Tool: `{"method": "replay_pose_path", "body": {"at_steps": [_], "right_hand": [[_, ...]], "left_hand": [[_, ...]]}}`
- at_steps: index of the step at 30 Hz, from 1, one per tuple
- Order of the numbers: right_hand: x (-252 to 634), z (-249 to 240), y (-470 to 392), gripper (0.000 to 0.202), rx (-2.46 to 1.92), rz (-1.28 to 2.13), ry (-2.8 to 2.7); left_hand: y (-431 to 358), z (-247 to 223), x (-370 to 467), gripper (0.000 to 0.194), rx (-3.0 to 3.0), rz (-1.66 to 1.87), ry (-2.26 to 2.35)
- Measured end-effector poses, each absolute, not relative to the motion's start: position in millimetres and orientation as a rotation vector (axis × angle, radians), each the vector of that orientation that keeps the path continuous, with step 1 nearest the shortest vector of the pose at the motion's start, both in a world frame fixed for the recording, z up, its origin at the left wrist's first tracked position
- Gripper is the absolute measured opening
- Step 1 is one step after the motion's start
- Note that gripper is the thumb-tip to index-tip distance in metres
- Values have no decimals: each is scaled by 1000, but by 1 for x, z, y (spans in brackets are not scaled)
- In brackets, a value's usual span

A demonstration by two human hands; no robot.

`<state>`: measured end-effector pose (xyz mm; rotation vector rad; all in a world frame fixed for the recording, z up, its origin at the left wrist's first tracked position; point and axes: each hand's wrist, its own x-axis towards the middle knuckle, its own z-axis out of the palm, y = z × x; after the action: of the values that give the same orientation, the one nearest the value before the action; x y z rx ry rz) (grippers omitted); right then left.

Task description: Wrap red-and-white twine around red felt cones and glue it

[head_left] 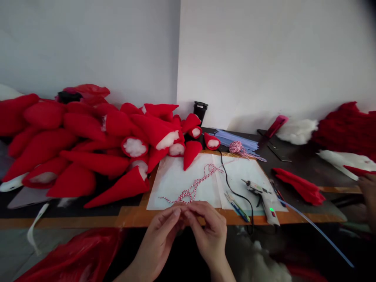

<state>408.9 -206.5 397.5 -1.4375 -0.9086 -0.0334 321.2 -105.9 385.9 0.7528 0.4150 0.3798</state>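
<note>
My left hand (160,239) and my right hand (207,235) meet fingertip to fingertip at the front edge of the table. Both are closed in a pinch, and whatever lies between the fingers is hidden. Just beyond them a red-and-white twisted cord (196,183) lies in loose loops on a white sheet (170,176). Part of it passes out of sight behind my fingertips. The cord leads back to a small ball of the same cord (235,147). Right of my hands are thread snips (239,207) and a glue gun (268,205) with a green light and a clear glue stick in it.
Stuffed red fabric cones (102,162) are heaped on the left. At the back are a black cup (201,111) and glue sticks (235,140). A black cable (227,176) crosses the sheet. A flat red cone (299,186) lies right, near another person's hand (368,192).
</note>
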Motion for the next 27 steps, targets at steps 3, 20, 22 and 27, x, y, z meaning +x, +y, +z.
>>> {"method": "replay_pose_path", "body": {"at_steps": [3, 20, 22, 27], "right_hand": [[411, 395, -209, 23, -1427, 4, -900], [427, 372, -219, 19, -1587, -145, -800], [429, 370, -219, 25, -1622, -238, -798], [425, 372, -228, 46, -1685, -266, -975]], "left_hand": [[-106, 383, 321, 21, 774, 379, 425], [-128, 388, 313, 44, 927, 271, 295], [-129, 389, 316, 42, 1011, 284, 292], [-118, 382, 320, 25, 1130, 355, 401]]}}
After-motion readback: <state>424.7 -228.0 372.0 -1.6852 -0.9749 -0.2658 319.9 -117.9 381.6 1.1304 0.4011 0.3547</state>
